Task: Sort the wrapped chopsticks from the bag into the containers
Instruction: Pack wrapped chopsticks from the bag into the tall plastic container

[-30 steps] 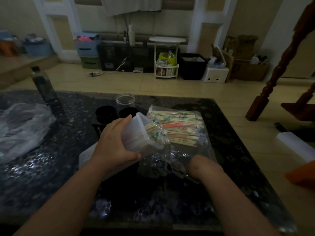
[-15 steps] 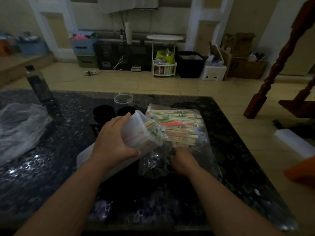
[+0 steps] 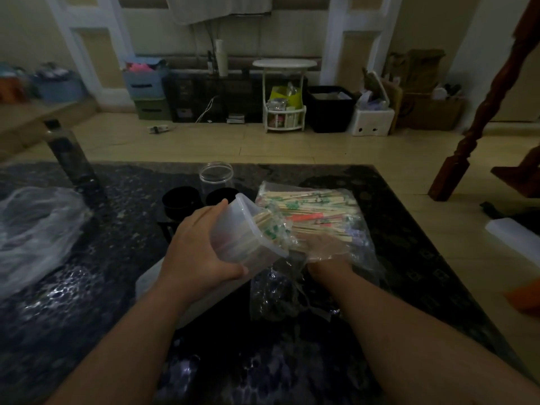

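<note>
Our left hand (image 3: 201,252) wraps thumb and fingers round the translucent container (image 3: 245,235), tipped on its side, mouth touching the bag (image 3: 365,249) on the dark table (image 3: 87,317); some sticks are inside already; our right hand (image 3: 327,249) is in the bag beside the wrapped chopsticks (image 3: 315,211), fingers blurred behind plastic, so we cannot tell the grasp; our judgement: mouth level with the pile; take a small aligned bundle; slide it in lengthwise so wrappers don't snag the rim.
</note>
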